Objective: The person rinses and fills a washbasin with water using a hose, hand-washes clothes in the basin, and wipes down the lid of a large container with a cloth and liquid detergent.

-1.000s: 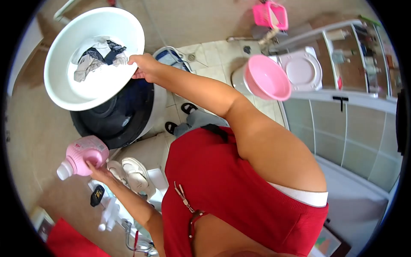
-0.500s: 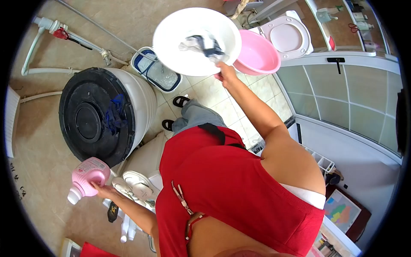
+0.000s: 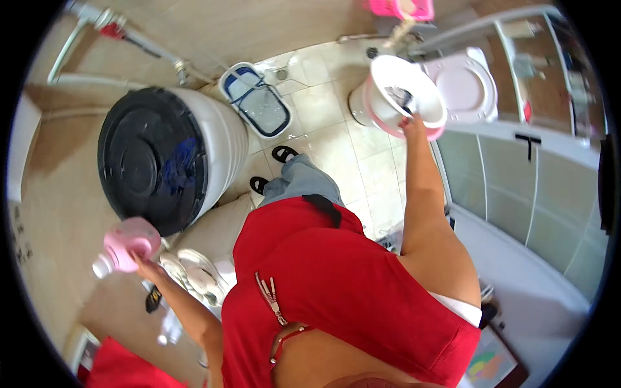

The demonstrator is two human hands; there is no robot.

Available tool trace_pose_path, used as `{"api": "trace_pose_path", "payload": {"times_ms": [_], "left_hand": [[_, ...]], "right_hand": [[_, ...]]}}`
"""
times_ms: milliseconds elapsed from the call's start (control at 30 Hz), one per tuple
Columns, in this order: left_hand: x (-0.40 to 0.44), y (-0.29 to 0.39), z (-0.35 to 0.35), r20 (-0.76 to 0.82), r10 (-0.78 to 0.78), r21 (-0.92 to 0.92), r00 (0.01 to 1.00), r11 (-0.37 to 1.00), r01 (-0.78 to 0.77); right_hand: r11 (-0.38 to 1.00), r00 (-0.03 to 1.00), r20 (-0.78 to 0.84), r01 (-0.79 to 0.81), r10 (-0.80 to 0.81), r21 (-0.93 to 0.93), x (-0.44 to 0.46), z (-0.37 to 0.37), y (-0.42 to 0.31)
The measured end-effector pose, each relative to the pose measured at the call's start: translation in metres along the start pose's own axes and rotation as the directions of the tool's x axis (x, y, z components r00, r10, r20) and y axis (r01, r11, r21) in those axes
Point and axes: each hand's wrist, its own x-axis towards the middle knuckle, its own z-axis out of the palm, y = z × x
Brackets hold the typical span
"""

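Observation:
My left hand [image 3: 146, 264] is closed on the handle of a pink bottle [image 3: 132, 237] with a white cap, near the black-lidded barrel. At the upper right, my right hand [image 3: 414, 124] grips the near rim of a white basin [image 3: 388, 70]. Dark and light cloth [image 3: 400, 97] lies inside it. The white basin sits in or just over a pink basin [image 3: 436, 134], whose rim shows beneath; whether they touch I cannot tell.
The large barrel [image 3: 138, 123] has dark blue cloth [image 3: 181, 165] on its lid. A blue-and-white tub [image 3: 264, 107] stands on the tiled floor. A toilet [image 3: 460, 87] is beside the basins, with shelves [image 3: 508, 61] further right.
My right hand has carried the white basin from above the barrel, across to the right, over the pink basin. My left hand still holds the bottle, only slightly shifted.

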Motion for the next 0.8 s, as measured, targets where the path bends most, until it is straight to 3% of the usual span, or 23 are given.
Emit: {"api": "trace_pose_path", "payload": {"times_ms": [33, 67, 100, 133, 167, 200, 233, 267, 300, 333, 400, 433, 467, 533, 567, 600, 667, 733, 767, 800], "left_hand": [[0.002, -0.006, -0.002, -0.004, -0.040, -0.008, 0.999, 0.999, 0.040], [0.007, -0.009, -0.007, -0.021, -0.072, -0.015, 0.997, 0.997, 0.072], [0.000, -0.003, -0.003, 0.017, -0.061, -0.011, 0.998, 0.998, 0.061], [0.009, -0.012, -0.010, 0.015, -0.067, -0.019, 0.998, 0.998, 0.068], [0.006, -0.010, -0.007, 0.009, -0.061, -0.059, 0.998, 0.996, 0.062], [0.015, -0.022, -0.016, 0.015, -0.018, -0.066, 1.000, 0.998, 0.019], [0.014, -0.019, -0.016, -0.029, -0.022, -0.063, 0.999, 0.998, 0.021], [0.008, -0.016, -0.009, -0.062, -0.029, -0.064, 0.998, 0.998, 0.025], [0.004, -0.012, -0.003, -0.064, -0.007, -0.068, 0.998, 0.998, 0.003], [-0.001, -0.006, 0.003, -0.058, 0.013, -0.073, 0.998, 0.997, -0.017], [-0.005, -0.001, 0.010, -0.062, 0.023, -0.065, 0.998, 0.998, -0.027], [-0.006, -0.001, 0.011, -0.071, 0.037, -0.057, 0.997, 0.998, -0.041], [-0.009, 0.002, 0.014, -0.082, 0.034, -0.073, 0.996, 0.997, -0.040], [-0.014, 0.007, 0.017, -0.103, 0.023, -0.105, 0.994, 0.994, -0.034], [-0.013, 0.003, 0.012, -0.110, -0.002, -0.100, 0.994, 0.995, -0.009], [-0.013, 0.001, 0.009, -0.117, 0.003, -0.106, 0.993, 0.994, -0.015], [-0.014, -0.001, 0.008, -0.127, 0.011, -0.115, 0.992, 0.993, -0.026], [-0.015, 0.001, 0.009, -0.144, 0.003, -0.108, 0.990, 0.994, -0.018], [-0.018, 0.008, 0.015, -0.155, -0.010, -0.101, 0.988, 0.995, -0.006], [-0.020, 0.011, 0.018, -0.166, -0.022, -0.096, 0.986, 0.995, 0.006]], "right_hand": [[0.859, 0.957, 0.267, 0.229, -0.114, -0.457, 0.046, -0.018, -0.008], [0.494, 0.832, 0.510, 0.545, -0.218, -0.677, 0.092, -0.037, -0.015], [-0.339, 0.623, 0.778, 0.716, -0.082, -0.610, 0.102, -0.051, -0.021], [-0.918, 0.331, 0.941, 0.390, 0.065, -0.074, 0.109, -0.063, -0.026], [-0.863, -0.093, 0.996, 0.502, 0.010, 0.056, 0.137, -0.069, -0.036], [-0.805, 0.596, 0.801, 0.451, -0.049, -0.385, 0.074, -0.048, -0.035], [-0.868, 0.452, 0.892, 0.439, -0.011, -0.233, 0.083, -0.051, -0.032], [-0.681, 0.676, 0.713, 0.436, -0.184, -0.589, 0.055, -0.032, -0.025], [-0.413, 0.825, 0.455, 0.305, -0.336, -0.858, 0.011, -0.007, -0.016], [-0.087, 0.862, 0.386, 0.380, -0.327, -0.921, 0.023, 0.009, -0.004], [0.567, 0.939, 0.260, 0.343, -0.225, -0.749, 0.069, 0.027, 0.028], [0.811, 0.962, 0.237, 0.245, -0.135, -0.531, 0.086, 0.036, 0.036], [0.961, 0.976, 0.212, 0.100, -0.044, -0.259, 0.103, 0.045, 0.045], [0.752, 0.770, 0.627, 0.482, -0.118, -0.450, 0.029, 0.095, 0.100], [0.624, 0.603, 0.784, 0.671, -0.146, -0.400, -0.020, 0.123, 0.128], [-0.083, 0.286, 0.930, 0.946, -0.232, -0.312, -0.133, 0.154, 0.147], [0.133, -0.100, 0.992, 0.985, -0.072, 0.109, -0.238, 0.190, 0.204], [-0.107, -0.384, 0.911, 0.910, 0.152, 0.401, -0.327, 0.210, 0.259], [-0.040, -0.565, 0.809, 0.816, 0.159, 0.577, -0.368, 0.217, 0.278], [-0.030, -0.642, 0.742, 0.752, 0.194, 0.659, -0.401, 0.221, 0.293]]}}
